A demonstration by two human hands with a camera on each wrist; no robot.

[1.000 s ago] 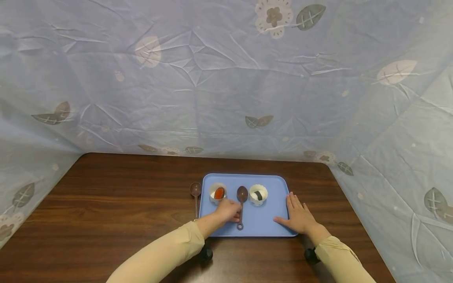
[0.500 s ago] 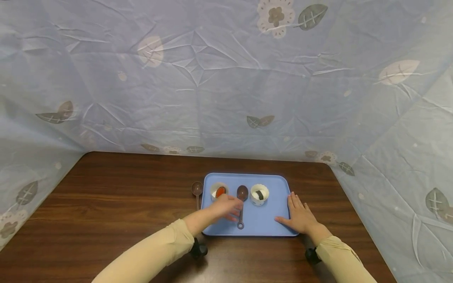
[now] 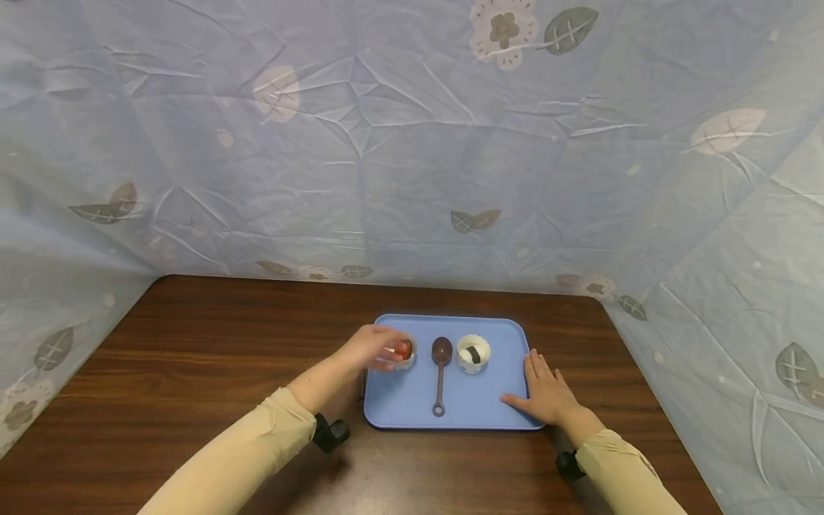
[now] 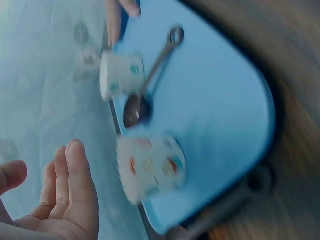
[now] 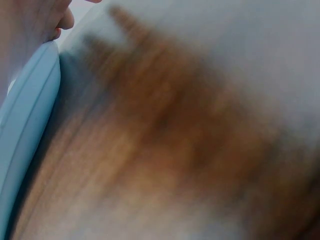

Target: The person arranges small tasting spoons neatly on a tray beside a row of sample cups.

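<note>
In the head view my left hand (image 3: 372,347) hovers over the tray's left edge, its fingers overlapping the left paper-like cup (image 3: 405,365) and the red-orange piece in it. The left wrist view shows this hand's fingers (image 4: 77,190) extended, with nothing between them and the thumb. A brown spoon (image 3: 440,379) lies bowl-up on the blue tray (image 3: 483,411), between the left cup and a second white cup (image 3: 473,366). That second cup holds a white piece with a dark band. My right hand (image 3: 550,397) rests spread on the tray's right edge, thumb inside the rim.
A second brown spoon (image 4: 225,207) lies on the brown wooden table (image 3: 244,357) just outside the tray's left edge; my left hand mostly hides it in the head view. A pale curtain (image 3: 412,164) printed with leaves hangs behind and beside the table.
My left hand has lifted off from the handle of the spoon on the tray and moved left and away from me, to above the left cup. The spoon and my right hand stay put.
</note>
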